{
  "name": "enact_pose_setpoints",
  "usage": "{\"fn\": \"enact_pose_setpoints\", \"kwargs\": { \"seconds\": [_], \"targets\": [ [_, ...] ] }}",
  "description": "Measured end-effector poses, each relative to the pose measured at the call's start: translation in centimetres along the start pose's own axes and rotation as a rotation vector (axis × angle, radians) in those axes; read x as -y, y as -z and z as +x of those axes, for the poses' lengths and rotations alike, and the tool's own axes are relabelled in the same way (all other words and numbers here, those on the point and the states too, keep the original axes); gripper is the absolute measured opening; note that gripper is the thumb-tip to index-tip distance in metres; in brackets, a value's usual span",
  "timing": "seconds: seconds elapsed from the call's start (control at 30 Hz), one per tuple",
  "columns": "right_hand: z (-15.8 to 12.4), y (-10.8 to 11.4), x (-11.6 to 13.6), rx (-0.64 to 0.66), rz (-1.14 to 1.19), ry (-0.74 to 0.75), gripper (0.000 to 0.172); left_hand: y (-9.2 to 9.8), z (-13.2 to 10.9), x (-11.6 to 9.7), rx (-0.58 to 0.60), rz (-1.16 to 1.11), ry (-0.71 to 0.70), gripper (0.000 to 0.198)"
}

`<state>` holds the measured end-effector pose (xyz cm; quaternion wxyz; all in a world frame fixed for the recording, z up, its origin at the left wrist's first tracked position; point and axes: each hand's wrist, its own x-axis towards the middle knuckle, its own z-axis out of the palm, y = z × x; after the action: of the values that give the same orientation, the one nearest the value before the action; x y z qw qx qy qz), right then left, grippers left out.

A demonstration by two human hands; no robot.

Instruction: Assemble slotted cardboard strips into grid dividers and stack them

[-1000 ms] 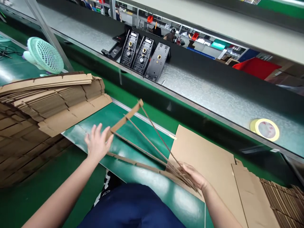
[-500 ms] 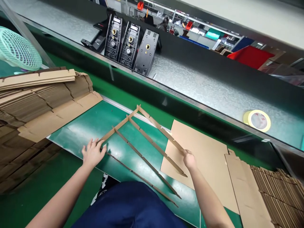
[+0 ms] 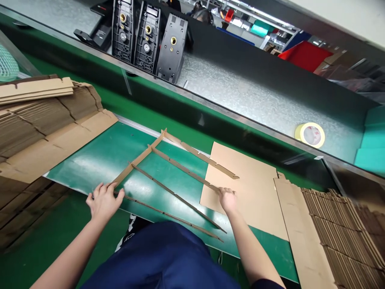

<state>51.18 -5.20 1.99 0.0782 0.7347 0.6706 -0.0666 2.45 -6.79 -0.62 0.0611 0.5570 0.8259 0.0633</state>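
Note:
A partly interlocked cardboard divider stands on edge on the green table [image 3: 87, 156]. One cross strip [image 3: 141, 154] joins several long slotted strips, which fan out to the right. My left hand [image 3: 104, 202] grips the near-left corner, its thumb and fingers on either side of the cross strip's end. The hand hides that joint. My right hand [image 3: 227, 199] is closed on the free end of the second strip from the back [image 3: 183, 169]. The rearmost strip [image 3: 207, 159] has its right end loose over a flat cardboard sheet [image 3: 243, 192].
Stacked slotted cardboard lies at left [image 3: 51, 116] and right [image 3: 339, 233]. Behind a raised ledge, black plastic housings [image 3: 171, 50] stand on a metal shelf [image 3: 237, 88] with a yellow tape roll [image 3: 310, 135]. A mint fan [image 3: 7, 64] is at far left.
My right hand has let go of the rearmost strip and moved nearer to me, onto the second strip's end. My left hand stays at the corner. The view has shifted.

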Motion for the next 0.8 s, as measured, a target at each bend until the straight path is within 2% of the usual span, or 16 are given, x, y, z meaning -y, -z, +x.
{"fn": "enact_pose_setpoints", "kwargs": {
  "seconds": [0.1,0.17,0.2,0.33,0.4,0.5,0.67,0.73,0.8],
  "targets": [
    [0.4,0.6,-0.2,-0.209,0.001,-0.122,0.037,0.3,-0.3,-0.2,0.020,0.022,-0.005,0.053],
    [-0.4,0.8,0.1,-0.297,0.054,-0.128,0.038,0.5,-0.5,-0.2,0.023,0.032,-0.011,0.054],
    [-1.2,0.7,0.5,-0.274,0.107,-0.082,0.037,0.6,-0.5,-0.2,0.023,0.032,-0.013,0.054],
    [-5.9,-0.8,3.0,0.051,0.235,0.217,0.033,0.5,-0.5,-0.1,0.029,0.012,-0.021,0.053],
    [-7.6,-1.4,4.0,0.115,0.163,0.209,0.028,0.5,-0.5,0.0,0.025,0.005,-0.029,0.053],
    [-8.3,-1.4,4.5,0.053,0.062,0.090,0.028,0.5,-0.6,0.0,0.019,0.014,-0.041,0.053],
    [-7.6,-0.9,3.9,-0.119,0.072,-0.026,0.031,0.8,-0.8,-0.1,0.039,0.048,-0.045,0.053],
    [-8.2,-1.3,4.2,-0.179,0.129,-0.041,0.034,1.0,-0.8,0.0,0.050,0.049,-0.061,0.053],
    [-9.5,-2.0,5.0,-0.184,0.229,0.024,0.036,1.2,-0.8,0.1,0.058,0.047,-0.086,0.054]
  ]
}}
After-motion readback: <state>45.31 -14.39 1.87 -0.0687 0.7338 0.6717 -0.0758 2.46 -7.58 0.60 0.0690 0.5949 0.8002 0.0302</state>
